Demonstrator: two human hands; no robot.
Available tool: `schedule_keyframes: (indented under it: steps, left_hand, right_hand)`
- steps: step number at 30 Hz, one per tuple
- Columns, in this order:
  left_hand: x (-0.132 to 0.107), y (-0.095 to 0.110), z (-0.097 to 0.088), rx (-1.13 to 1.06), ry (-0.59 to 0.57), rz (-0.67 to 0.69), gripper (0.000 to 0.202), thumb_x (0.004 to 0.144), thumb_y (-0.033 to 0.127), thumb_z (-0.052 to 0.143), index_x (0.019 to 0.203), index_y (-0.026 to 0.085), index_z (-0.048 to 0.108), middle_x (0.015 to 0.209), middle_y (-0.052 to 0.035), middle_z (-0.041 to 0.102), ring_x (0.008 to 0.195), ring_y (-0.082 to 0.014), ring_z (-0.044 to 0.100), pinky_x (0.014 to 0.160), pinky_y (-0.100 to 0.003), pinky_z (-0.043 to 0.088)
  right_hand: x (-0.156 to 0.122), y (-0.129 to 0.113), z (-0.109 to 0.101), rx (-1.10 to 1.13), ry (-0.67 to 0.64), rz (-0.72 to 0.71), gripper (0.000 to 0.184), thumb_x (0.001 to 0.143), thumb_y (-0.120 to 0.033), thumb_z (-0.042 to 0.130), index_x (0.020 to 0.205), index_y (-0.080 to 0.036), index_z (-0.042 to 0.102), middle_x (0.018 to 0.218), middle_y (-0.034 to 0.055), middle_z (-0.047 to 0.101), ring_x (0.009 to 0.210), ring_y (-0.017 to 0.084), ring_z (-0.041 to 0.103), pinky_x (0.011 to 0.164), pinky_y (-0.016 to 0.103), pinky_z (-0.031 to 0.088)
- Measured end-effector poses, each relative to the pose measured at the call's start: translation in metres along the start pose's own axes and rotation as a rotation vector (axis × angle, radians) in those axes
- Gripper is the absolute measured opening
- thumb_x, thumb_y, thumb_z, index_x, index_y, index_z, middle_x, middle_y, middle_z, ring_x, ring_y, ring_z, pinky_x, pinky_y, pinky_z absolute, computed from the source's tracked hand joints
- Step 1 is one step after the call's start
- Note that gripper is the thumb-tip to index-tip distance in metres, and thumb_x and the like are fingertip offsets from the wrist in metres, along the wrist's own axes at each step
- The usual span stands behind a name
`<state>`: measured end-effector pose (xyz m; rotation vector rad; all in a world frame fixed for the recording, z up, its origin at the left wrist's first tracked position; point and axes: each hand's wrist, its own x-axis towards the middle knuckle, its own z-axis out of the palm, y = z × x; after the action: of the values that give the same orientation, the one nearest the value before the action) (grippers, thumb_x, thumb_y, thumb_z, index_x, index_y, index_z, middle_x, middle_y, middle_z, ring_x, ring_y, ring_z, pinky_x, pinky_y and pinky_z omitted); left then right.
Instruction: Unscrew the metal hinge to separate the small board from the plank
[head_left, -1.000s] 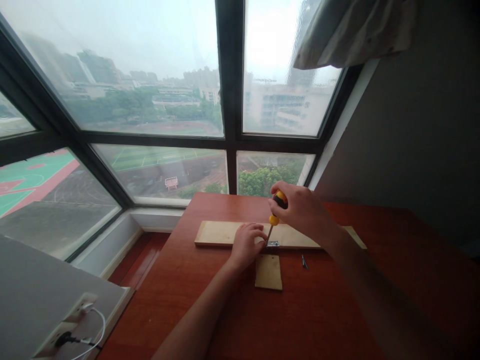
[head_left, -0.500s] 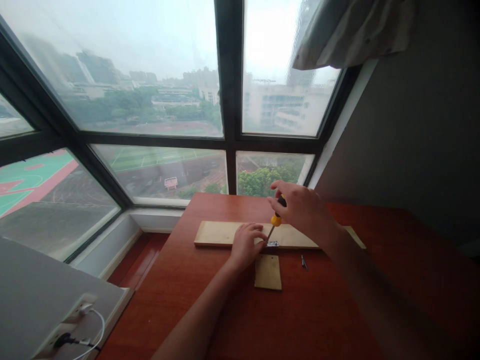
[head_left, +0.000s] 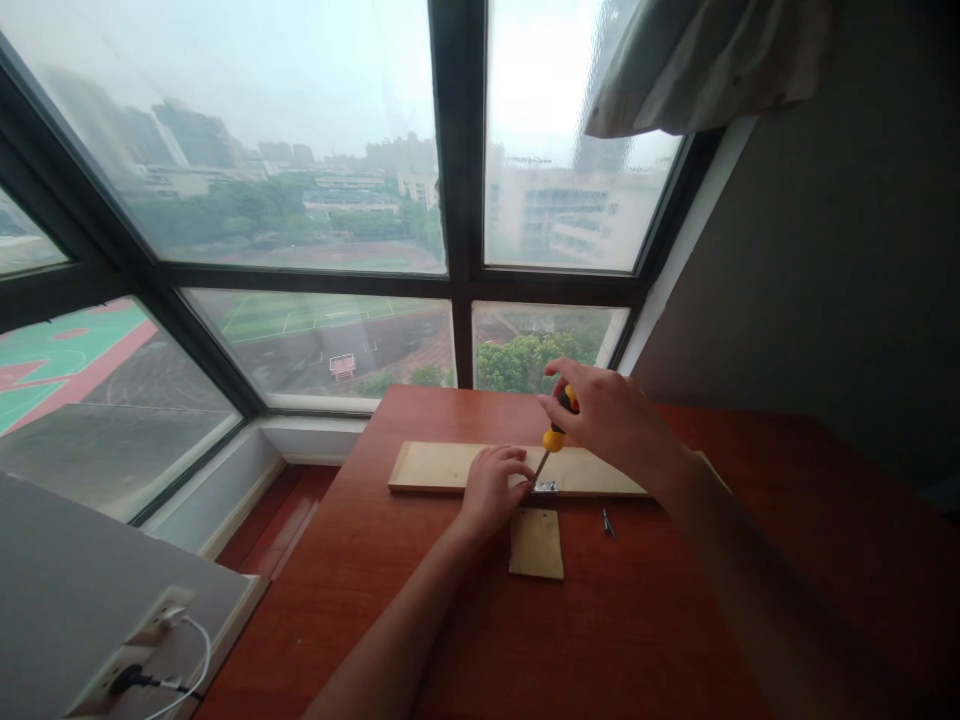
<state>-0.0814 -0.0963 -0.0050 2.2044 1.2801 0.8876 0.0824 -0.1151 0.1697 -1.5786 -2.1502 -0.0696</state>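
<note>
A long pale wooden board [head_left: 435,468] lies across the table. A small shiny metal hinge or bracket [head_left: 547,487] sits at its near edge. My right hand [head_left: 611,412] is closed around the yellow and black handle of a screwdriver [head_left: 553,440]. The shaft slants down and left to the metal piece. My left hand [head_left: 493,490] rests on the board, thumb and forefinger pinched together at the screwdriver's tip. What lies between those fingertips is too small to make out.
A small flat wooden piece [head_left: 535,545] with two holes near its far edge lies before the board. To its right are a few loose screws [head_left: 607,524]. The reddish-brown table [head_left: 600,630] meets large windows at the back. Cables hang from a wall socket [head_left: 161,618] at lower left.
My right hand has shifted slightly to the right and turned a little on the screwdriver handle. The left hand and the board have stayed in place.
</note>
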Motion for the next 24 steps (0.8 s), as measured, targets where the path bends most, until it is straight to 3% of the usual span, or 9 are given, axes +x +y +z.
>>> schedule_keyframes:
  steps: [5,9,12,15,20,22,24]
  left_hand:
    - [-0.0002,0.0008,-0.0001,0.004,0.008,0.000,0.013,0.072,0.017,0.071,0.076,0.027,0.076,0.111,-0.0017,0.070,0.107,-0.0230,0.060,0.099,-0.038,0.040]
    - [-0.0004,0.0012,0.0000,0.005,0.011,0.001,0.013,0.071,0.016,0.072,0.077,0.027,0.076,0.110,-0.0016,0.070,0.106,-0.0227,0.060,0.099,-0.038,0.040]
    - [-0.0005,0.0005,0.0002,-0.002,0.009,0.000,0.015,0.070,0.015,0.072,0.078,0.027,0.076,0.110,-0.0016,0.070,0.106,-0.0225,0.060,0.098,-0.038,0.040]
    - [-0.0005,0.0000,0.0001,-0.011,0.006,-0.003,0.016,0.070,0.016,0.072,0.079,0.028,0.076,0.110,-0.0014,0.070,0.107,-0.0225,0.060,0.099,-0.038,0.040]
    - [-0.0008,0.0007,-0.0006,-0.012,0.009,-0.007,0.013,0.071,0.018,0.072,0.078,0.028,0.076,0.110,-0.0010,0.070,0.106,-0.0227,0.060,0.098,-0.038,0.041]
    - [-0.0009,0.0009,-0.0005,-0.011,0.014,-0.004,0.012,0.071,0.019,0.072,0.078,0.028,0.076,0.109,-0.0010,0.070,0.106,-0.0227,0.060,0.098,-0.037,0.041]
    - [-0.0010,0.0007,-0.0003,-0.009,0.019,0.001,0.012,0.071,0.019,0.072,0.078,0.028,0.076,0.109,-0.0012,0.071,0.106,-0.0226,0.060,0.098,-0.037,0.041]
  right_hand:
    - [-0.0038,0.0038,-0.0034,0.305,-0.057,-0.215,0.042,0.077,-0.014,0.054,0.118,-0.022,0.056,0.113,0.0060,0.065,0.100,0.019,0.061,0.084,0.030,0.047]
    - [-0.0029,0.0009,0.0005,0.150,0.003,-0.081,0.037,0.084,-0.032,0.054,0.119,-0.019,0.055,0.114,0.0094,0.065,0.095,0.023,0.063,0.080,0.034,0.048]
    - [-0.0006,-0.0017,0.0024,-0.065,0.025,0.052,0.036,0.087,-0.045,0.051,0.113,-0.021,0.059,0.095,0.0080,0.070,0.081,0.025,0.065,0.067,0.036,0.047]
    - [-0.0006,-0.0009,0.0010,-0.078,0.006,0.036,0.028,0.087,-0.037,0.052,0.109,-0.022,0.061,0.089,0.0058,0.070,0.078,0.024,0.065,0.067,0.034,0.047]
    - [-0.0047,0.0033,-0.0018,0.199,-0.025,-0.160,0.043,0.076,-0.014,0.052,0.118,-0.022,0.056,0.117,0.0060,0.065,0.102,0.020,0.062,0.086,0.030,0.047]
    - [-0.0049,0.0031,-0.0009,0.155,0.006,-0.095,0.041,0.080,-0.021,0.052,0.121,-0.021,0.055,0.120,0.0083,0.064,0.102,0.022,0.062,0.084,0.033,0.048]
    - [-0.0036,0.0021,0.0007,0.027,0.019,0.029,0.040,0.084,-0.036,0.053,0.121,-0.020,0.056,0.110,0.0103,0.068,0.092,0.026,0.065,0.075,0.036,0.049]
